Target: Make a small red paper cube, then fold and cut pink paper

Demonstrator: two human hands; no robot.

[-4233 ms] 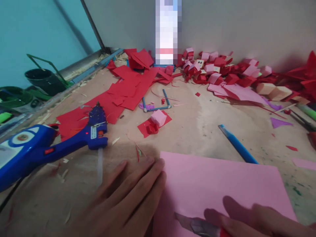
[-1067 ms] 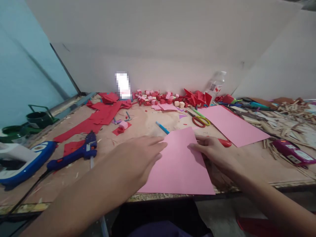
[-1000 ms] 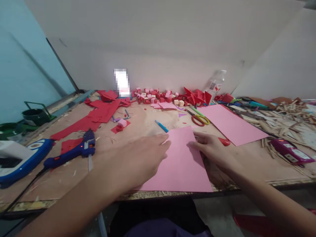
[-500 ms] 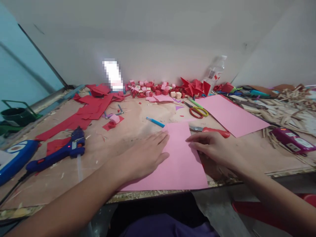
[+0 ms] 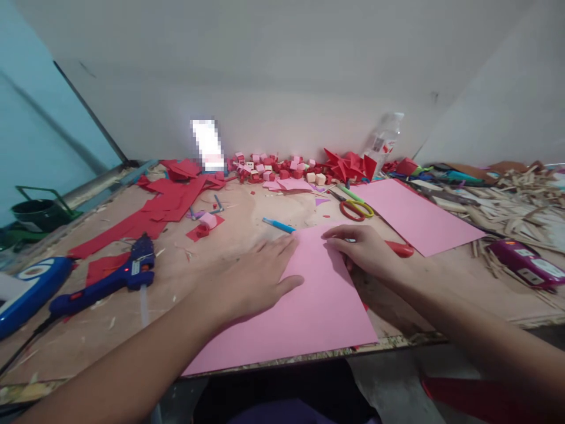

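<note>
A pink paper sheet [image 5: 309,306] lies on the worn wooden table [image 5: 463,282], reaching its near edge. My left hand [image 5: 251,280] rests flat on the sheet's left side, fingers stretched out. My right hand [image 5: 362,250] sits at the sheet's far right corner with its fingers bent and closed on the paper's edge. A red-handled cutter [image 5: 401,249] lies on the table just behind my right hand, not held.
A blue glue gun [image 5: 110,280] lies at the left. A blue pen [image 5: 278,225], scissors [image 5: 355,209] and a second pink sheet [image 5: 415,215] lie beyond the hands. Red paper strips [image 5: 163,203], small paper cubes [image 5: 278,171], a bottle [image 5: 382,141] and wooden sticks [image 5: 521,200] crowd the back and right.
The view has pulled back from a close look at the sheet. My right hand has let go of the cutter and taken the sheet's corner; the sheet has turned and slid toward me.
</note>
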